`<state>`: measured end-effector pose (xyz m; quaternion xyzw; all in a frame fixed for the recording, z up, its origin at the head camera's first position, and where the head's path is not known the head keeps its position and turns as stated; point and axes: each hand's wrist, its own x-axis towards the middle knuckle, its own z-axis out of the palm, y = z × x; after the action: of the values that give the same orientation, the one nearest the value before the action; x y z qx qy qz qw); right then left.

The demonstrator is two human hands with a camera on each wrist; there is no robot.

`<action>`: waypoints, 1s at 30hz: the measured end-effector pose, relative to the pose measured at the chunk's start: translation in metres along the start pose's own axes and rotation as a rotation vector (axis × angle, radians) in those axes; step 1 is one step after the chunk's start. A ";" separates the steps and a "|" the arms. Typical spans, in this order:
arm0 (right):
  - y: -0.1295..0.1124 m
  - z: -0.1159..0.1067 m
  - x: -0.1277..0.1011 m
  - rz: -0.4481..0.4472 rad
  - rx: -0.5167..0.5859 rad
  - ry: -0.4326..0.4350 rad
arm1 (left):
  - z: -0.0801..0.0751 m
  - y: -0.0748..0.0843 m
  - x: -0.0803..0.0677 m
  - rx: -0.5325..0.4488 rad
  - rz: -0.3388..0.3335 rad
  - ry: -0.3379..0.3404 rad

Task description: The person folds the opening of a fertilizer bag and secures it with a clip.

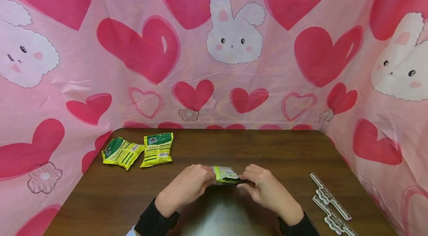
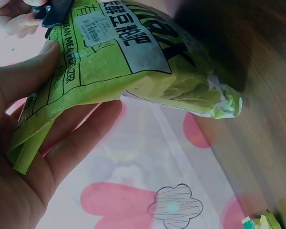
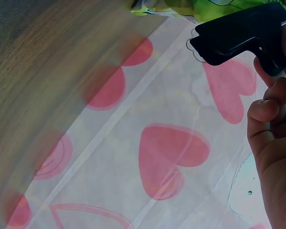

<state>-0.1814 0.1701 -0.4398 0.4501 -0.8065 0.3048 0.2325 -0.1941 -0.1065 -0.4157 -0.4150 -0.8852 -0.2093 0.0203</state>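
Observation:
Near the table's front middle, my left hand (image 1: 188, 184) grips one end of a yellow-green fertilizer bag (image 1: 223, 173). In the left wrist view the thumb lies on the printed face of the bag (image 2: 105, 62), with fingers behind it. My right hand (image 1: 265, 189) pinches a black clip (image 1: 245, 182) at the bag's right side. In the right wrist view the black clip (image 3: 243, 36) has a wide jaw and a handle between the fingers, close to the bag's edge (image 3: 214, 8). Whether its jaw bites the bag, I cannot tell.
Two more yellow-green bags lie at the back left, one tilted (image 1: 123, 152) and one straighter (image 1: 158, 149). On the right are two white rulers, an upper one (image 1: 331, 196) and a lower one (image 1: 334, 215). A pink heart-print cloth (image 1: 234, 76) surrounds the brown table (image 1: 100, 199).

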 end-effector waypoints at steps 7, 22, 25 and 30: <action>-0.003 -0.001 0.001 0.018 0.014 -0.012 | -0.002 0.003 0.000 0.023 0.016 0.005; -0.013 -0.008 0.004 0.021 0.053 0.000 | -0.015 0.016 -0.003 0.013 0.050 -0.002; -0.016 -0.009 0.005 0.019 0.047 0.004 | -0.016 0.017 -0.003 0.008 0.047 0.014; -0.019 -0.011 0.006 0.058 0.043 -0.011 | -0.017 0.018 -0.004 0.002 0.022 0.037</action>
<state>-0.1669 0.1664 -0.4232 0.4330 -0.8139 0.3261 0.2093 -0.1803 -0.1060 -0.3943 -0.4207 -0.8802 -0.2160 0.0395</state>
